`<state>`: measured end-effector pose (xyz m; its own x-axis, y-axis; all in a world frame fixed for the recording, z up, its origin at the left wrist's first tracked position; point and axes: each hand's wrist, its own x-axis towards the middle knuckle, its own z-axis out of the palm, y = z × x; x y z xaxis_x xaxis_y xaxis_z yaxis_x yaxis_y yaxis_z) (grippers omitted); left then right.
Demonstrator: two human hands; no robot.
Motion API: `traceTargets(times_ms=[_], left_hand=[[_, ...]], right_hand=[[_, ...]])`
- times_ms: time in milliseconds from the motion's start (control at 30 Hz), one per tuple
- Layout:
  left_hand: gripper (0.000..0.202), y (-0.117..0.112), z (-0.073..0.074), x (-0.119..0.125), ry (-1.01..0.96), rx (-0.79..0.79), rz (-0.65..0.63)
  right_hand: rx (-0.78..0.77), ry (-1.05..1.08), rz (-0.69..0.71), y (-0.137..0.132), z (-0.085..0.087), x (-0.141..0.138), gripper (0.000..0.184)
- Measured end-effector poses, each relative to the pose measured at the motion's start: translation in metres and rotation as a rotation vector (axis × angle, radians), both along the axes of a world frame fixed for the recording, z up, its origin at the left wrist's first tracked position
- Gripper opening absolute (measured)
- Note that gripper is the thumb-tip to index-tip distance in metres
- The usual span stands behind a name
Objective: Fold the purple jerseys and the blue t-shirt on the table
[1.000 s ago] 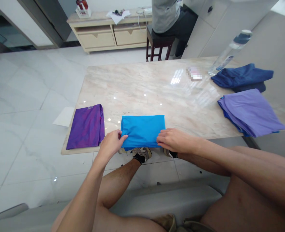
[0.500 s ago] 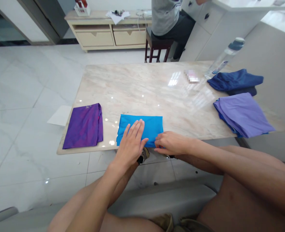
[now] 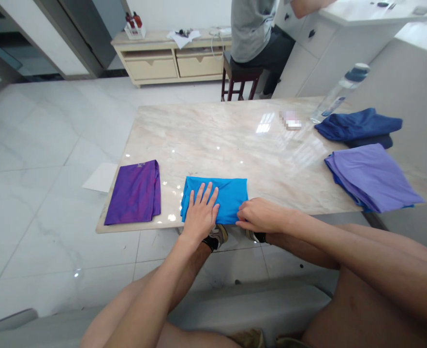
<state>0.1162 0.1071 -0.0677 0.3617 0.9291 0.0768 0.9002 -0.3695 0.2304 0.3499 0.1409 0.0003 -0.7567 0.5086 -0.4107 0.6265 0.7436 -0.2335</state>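
Note:
A bright blue folded cloth (image 3: pixel 231 191) lies at the near edge of the marble-patterned table (image 3: pixel 198 133). My left hand (image 3: pixel 201 212) rests flat on its left half, palm down with the fingers spread. At its lower right corner, my right hand (image 3: pixel 255 214) has curled fingers closed on the cloth's edge; the fingertips are partly hidden. To the left lies a purple folded cloth (image 3: pixel 133 193), apart from both hands.
On the right are a lavender folded cloth (image 3: pixel 371 171) over a blue one, and a crumpled navy cloth (image 3: pixel 358 124). A clear bottle (image 3: pixel 338 96) stands behind them, near a blurred small item (image 3: pixel 290 120). Beyond the table, a person (image 3: pixel 253 34) sits on a dark stool (image 3: pixel 240 72).
My left hand's fingers have spread apart on the blue cloth. My right hand stays at its right corner. The whole view has shifted slightly.

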Motion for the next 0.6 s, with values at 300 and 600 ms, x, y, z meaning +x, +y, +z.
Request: traceTargets(times_ms=[300,600], left_hand=[[0.065,0.015,0.01,-0.041,-0.103,0.028,0.288],[0.052,0.05,0.008,-0.075,-0.453,-0.379,0.616]], right_hand=[[0.092,0.111,-0.729,0.051,-0.011,0.039,0.028],[-0.004,0.169,-0.766,0.065,-0.008,0.04,0.025]])
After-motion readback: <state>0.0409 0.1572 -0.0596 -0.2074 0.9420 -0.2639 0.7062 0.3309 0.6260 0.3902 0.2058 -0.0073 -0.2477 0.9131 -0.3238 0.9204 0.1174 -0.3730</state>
